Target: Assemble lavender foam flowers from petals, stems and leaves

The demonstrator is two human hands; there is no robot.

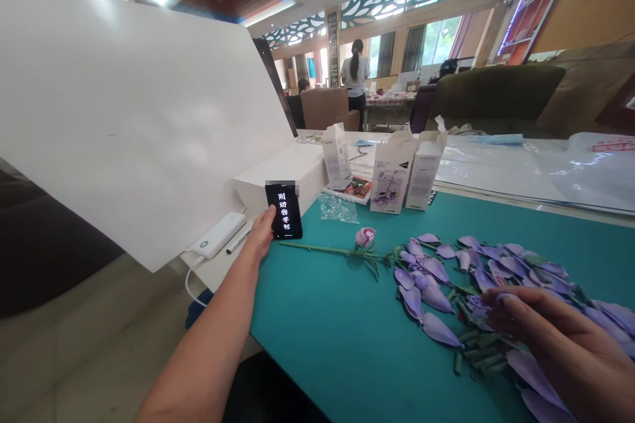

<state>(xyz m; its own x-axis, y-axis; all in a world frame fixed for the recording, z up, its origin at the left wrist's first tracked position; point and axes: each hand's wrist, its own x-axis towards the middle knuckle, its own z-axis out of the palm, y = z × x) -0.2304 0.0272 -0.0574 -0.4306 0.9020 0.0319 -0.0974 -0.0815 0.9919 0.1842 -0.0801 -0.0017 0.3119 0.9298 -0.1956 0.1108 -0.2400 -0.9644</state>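
My left hand (262, 230) is closed on the edge of a black smartphone (286, 213), which stands upright with white characters on its screen. My right hand (540, 327) hovers over a pile of purple petals (436, 334), thumb and fingertips pinched together. Whether a small piece sits in that pinch I cannot make out. Under and beside it lie short green stem pieces (489, 358). A long green stem (317, 248) lies between the hands, with a pink-purple rose head (366, 236) and leaves beside it.
White cartons (391, 178) stand behind the petals, with crumpled clear plastic (338, 208) in front. A white power bank (218, 235) and a marker (238, 242) lie left. A big white panel (149, 112) leans on the left. The green mat (302, 330) covers the table; a person (356, 79) stands beyond.
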